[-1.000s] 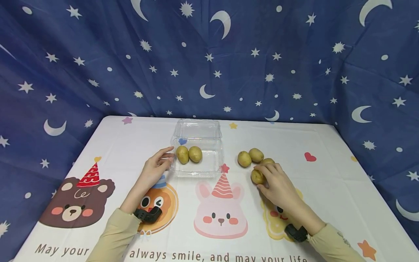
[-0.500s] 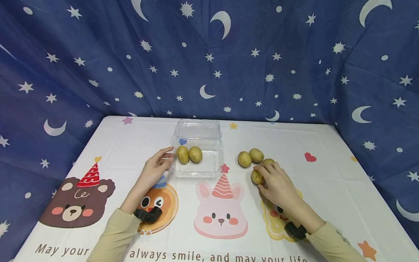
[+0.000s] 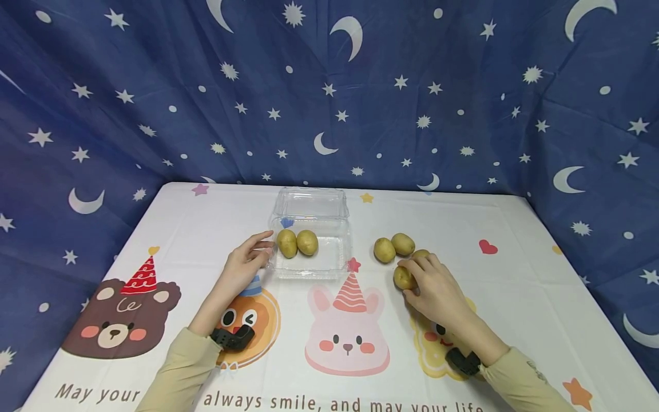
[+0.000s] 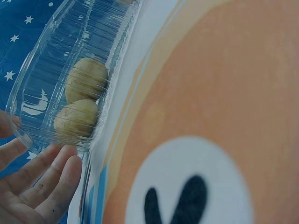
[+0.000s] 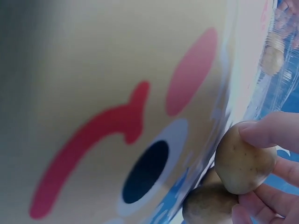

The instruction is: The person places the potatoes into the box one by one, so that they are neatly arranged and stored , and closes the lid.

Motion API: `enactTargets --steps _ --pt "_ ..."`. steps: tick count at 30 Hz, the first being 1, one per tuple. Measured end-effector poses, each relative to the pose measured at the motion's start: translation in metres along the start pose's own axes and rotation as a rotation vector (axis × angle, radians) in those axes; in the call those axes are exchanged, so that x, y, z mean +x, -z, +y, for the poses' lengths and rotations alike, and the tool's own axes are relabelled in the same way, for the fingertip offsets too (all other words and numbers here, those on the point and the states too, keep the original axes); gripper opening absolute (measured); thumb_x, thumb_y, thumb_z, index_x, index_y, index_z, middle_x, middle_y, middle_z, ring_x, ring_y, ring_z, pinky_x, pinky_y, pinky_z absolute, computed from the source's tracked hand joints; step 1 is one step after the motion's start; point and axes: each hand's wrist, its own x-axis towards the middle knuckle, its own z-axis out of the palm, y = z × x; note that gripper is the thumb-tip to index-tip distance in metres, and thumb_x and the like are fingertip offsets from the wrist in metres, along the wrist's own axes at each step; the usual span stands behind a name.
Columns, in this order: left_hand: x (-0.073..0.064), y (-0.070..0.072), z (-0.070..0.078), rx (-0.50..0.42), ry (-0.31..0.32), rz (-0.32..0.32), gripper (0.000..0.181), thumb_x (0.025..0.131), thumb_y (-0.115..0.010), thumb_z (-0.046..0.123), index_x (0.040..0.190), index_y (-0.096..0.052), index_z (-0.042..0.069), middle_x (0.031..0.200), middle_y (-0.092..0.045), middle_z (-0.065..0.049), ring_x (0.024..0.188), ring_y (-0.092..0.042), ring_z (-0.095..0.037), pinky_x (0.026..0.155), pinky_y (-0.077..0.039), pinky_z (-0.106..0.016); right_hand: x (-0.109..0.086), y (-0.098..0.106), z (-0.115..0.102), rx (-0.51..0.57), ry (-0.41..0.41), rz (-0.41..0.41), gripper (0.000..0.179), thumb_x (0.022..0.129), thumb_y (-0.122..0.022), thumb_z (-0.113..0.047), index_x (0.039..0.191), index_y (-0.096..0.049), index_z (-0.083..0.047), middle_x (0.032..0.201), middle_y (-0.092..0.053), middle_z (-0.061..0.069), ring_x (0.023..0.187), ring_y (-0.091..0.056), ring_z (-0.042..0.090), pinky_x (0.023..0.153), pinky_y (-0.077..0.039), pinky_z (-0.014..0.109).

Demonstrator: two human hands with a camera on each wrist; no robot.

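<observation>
A clear plastic clamshell box [image 3: 334, 272] stands on the table with its lid raised at the back. Two potatoes, one [image 3: 286, 244] beside another [image 3: 307, 242], lie in its left half. My left hand [image 3: 246, 264] rests its fairly straight fingertips at the box's left wall, as the left wrist view also shows. To the right, my right hand [image 3: 436, 289] holds a potato [image 5: 245, 158] between thumb and fingers, low over the cloth. Another potato [image 3: 421, 253] is partly hidden behind that hand. Two more, one potato [image 3: 384, 250] and its neighbour [image 3: 403, 244], lie just beyond.
A white tablecloth [image 3: 535, 320] with printed cartoon animals covers the table. A blue curtain [image 3: 381, 114] with moons and stars hangs behind the table's back edge. Each wrist wears a black camera strap, the left strap [image 3: 234, 337] and the right strap [image 3: 463, 362].
My right hand has shifted very slightly to the left, with the held potato. The left hand, the box and the other potatoes have stayed in place.
</observation>
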Motion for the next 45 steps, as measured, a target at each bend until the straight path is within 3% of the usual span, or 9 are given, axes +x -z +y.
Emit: enactTargets --steps 8,16,32,40,45 --pt "0.0 0.0 0.0 -0.001 -0.004 0.001 0.045 0.098 -0.052 0.015 0.142 -0.046 0.01 0.127 -0.061 -0.022 0.106 -0.066 -0.033 0.074 -0.05 -0.013 0.003 0.003 -0.003 0.045 0.005 0.047 0.057 0.061 -0.085 -0.008 0.114 -0.064 -0.005 0.106 -0.064 0.011 0.098 -0.052 0.027 0.087 -0.047 0.041" --pt "0.001 0.0 -0.001 -0.007 -0.004 -0.001 0.044 0.098 -0.052 0.014 0.141 -0.047 0.01 0.126 -0.061 -0.022 0.106 -0.065 -0.034 0.075 -0.05 -0.012 0.008 0.006 -0.011 0.096 -0.046 0.028 0.055 0.065 -0.084 -0.01 0.116 -0.063 -0.008 0.108 -0.066 0.007 0.095 -0.05 0.023 0.083 -0.047 0.039" --pt "0.0 0.0 -0.001 -0.009 0.001 0.0 0.044 0.098 -0.051 0.013 0.142 -0.046 0.009 0.127 -0.061 -0.023 0.105 -0.065 -0.034 0.075 -0.05 -0.012 0.022 0.01 -0.03 0.154 -0.073 0.057 0.056 0.066 -0.085 -0.013 0.117 -0.063 -0.01 0.109 -0.064 0.007 0.093 -0.047 0.021 0.072 -0.045 0.034" --pt "0.0 0.0 -0.001 -0.008 0.004 0.0 0.044 0.098 -0.051 0.013 0.142 -0.046 0.009 0.127 -0.061 -0.023 0.105 -0.065 -0.034 0.075 -0.05 -0.012 0.033 0.01 -0.037 0.205 -0.069 0.052 0.057 0.067 -0.084 -0.011 0.119 -0.062 -0.01 0.113 -0.062 0.008 0.106 -0.049 0.026 0.086 -0.049 0.04" --pt "0.0 0.0 -0.001 -0.01 0.007 -0.002 0.045 0.098 -0.051 0.014 0.142 -0.046 0.01 0.127 -0.06 -0.023 0.106 -0.065 -0.034 0.075 -0.05 -0.013 0.04 0.01 -0.041 0.226 -0.054 0.068 0.053 0.068 -0.084 -0.012 0.116 -0.062 -0.012 0.106 -0.061 0.005 0.103 -0.049 0.024 0.083 -0.048 0.038"
